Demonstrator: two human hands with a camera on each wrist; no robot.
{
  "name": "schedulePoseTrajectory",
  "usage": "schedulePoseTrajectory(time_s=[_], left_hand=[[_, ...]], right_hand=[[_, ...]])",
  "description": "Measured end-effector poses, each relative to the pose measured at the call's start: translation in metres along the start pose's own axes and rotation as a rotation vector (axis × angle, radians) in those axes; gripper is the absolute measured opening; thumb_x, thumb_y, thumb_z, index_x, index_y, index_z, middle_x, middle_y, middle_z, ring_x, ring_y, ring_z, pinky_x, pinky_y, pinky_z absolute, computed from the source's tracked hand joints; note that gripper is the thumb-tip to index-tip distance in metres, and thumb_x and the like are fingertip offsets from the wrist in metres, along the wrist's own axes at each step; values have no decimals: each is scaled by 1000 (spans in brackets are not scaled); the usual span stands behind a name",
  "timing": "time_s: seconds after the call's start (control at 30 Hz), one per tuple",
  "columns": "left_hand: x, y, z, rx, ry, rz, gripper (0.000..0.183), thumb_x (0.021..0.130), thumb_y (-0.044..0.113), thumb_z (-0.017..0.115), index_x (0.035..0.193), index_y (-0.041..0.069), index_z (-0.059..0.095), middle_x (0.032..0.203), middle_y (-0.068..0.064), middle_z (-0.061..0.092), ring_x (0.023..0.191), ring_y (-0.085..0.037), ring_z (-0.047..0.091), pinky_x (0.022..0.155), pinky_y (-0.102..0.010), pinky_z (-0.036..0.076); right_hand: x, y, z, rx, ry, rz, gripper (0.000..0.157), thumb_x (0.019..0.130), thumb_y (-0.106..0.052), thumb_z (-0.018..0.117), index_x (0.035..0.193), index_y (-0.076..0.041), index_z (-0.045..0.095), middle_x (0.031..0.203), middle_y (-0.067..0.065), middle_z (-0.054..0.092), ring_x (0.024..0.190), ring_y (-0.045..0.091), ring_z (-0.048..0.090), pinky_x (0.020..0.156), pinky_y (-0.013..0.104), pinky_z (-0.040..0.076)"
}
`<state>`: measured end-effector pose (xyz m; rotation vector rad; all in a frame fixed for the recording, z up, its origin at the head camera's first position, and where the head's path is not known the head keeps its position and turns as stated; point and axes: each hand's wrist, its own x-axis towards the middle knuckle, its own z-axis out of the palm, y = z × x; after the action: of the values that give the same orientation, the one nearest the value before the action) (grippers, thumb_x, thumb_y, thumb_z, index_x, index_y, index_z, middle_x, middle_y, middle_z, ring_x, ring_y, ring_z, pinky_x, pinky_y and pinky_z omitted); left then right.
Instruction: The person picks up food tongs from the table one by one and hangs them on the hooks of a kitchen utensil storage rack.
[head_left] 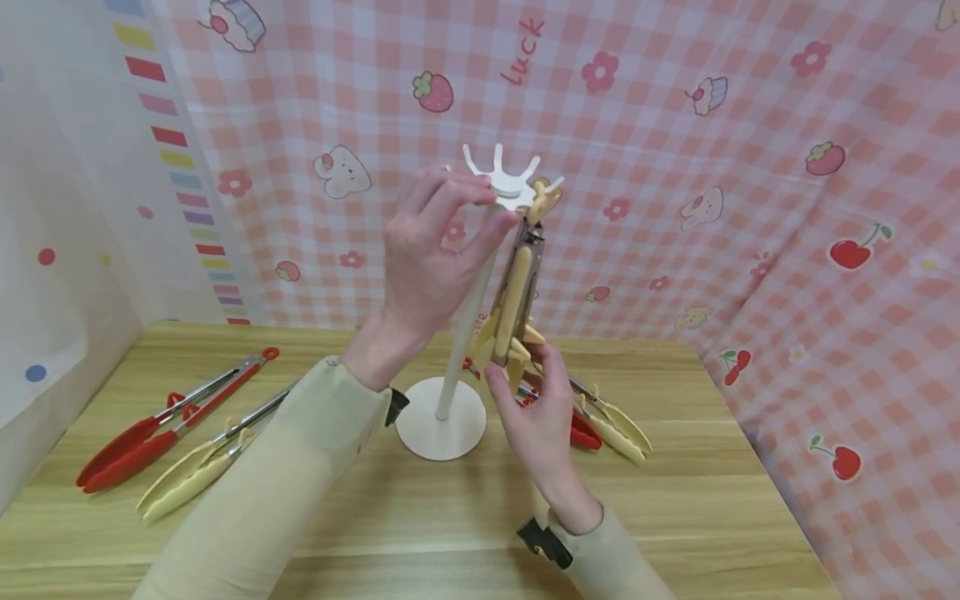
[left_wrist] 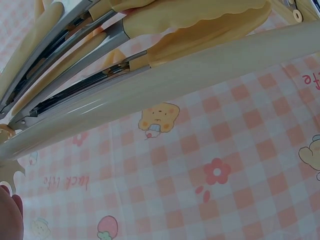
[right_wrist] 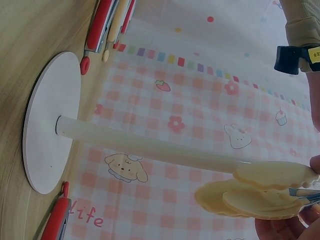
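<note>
A white stand with a crown of hooks (head_left: pixel 512 187) rises from a round base (head_left: pixel 441 429) on a slim pole (head_left: pixel 467 325). My left hand (head_left: pixel 438 242) pinches the rim of the crown between thumb and fingers. Yellow-tipped tongs (head_left: pixel 513 300) hang by their ring at the crown's right side; the left wrist view shows two pairs side by side along the pole. With thumb and fingers, my right hand (head_left: pixel 536 417) holds one pair low down, near its yellow heads (right_wrist: pixel 270 200). Part of the right hand's grip is hidden behind the tongs.
On the wooden table (head_left: pixel 420 533), red tongs (head_left: pixel 176 421) and yellow tongs (head_left: pixel 210 462) lie at the left. Behind my right hand lie more red tongs (head_left: pixel 585 432) and yellow tongs (head_left: pixel 618 425). A pink checked cloth (head_left: pixel 660 150) hangs behind and at the right.
</note>
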<state>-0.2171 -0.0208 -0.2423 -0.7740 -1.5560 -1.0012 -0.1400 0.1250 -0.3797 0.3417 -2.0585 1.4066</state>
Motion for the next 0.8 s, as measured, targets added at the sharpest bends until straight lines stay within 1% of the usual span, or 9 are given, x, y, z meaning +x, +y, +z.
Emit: schedulePoseTrajectory(time_s=[0.4, 0.63, 0.8], left_hand=[[0, 0, 0, -3, 1, -4, 21, 87, 12, 85, 100, 2, 71, 101, -14, 73, 107, -27, 66, 90, -29, 53], [0, 0, -1, -3, -5, -8, 22, 87, 13, 85, 100, 3, 71, 101, -14, 73, 107, -28, 66, 90, -29, 53], [0, 0, -1, 9, -15, -11, 22, 88, 14, 85, 101, 3, 71, 101, -13, 73, 106, -27, 66, 87, -29, 51]], right_hand=[[1, 0, 2, 2, -4, 14, 42, 92, -9, 78, 129, 1, 61, 124, 16, 68, 115, 22, 65, 90, 40, 63], [0, 0, 2, 5, -5, 13, 42, 93, -8, 77, 131, 0, 60, 125, 15, 68, 115, 22, 65, 91, 33, 62], [0, -1, 2, 3, -1, 19, 43, 93, -8, 78, 131, 1, 60, 125, 16, 68, 115, 22, 65, 91, 39, 63]])
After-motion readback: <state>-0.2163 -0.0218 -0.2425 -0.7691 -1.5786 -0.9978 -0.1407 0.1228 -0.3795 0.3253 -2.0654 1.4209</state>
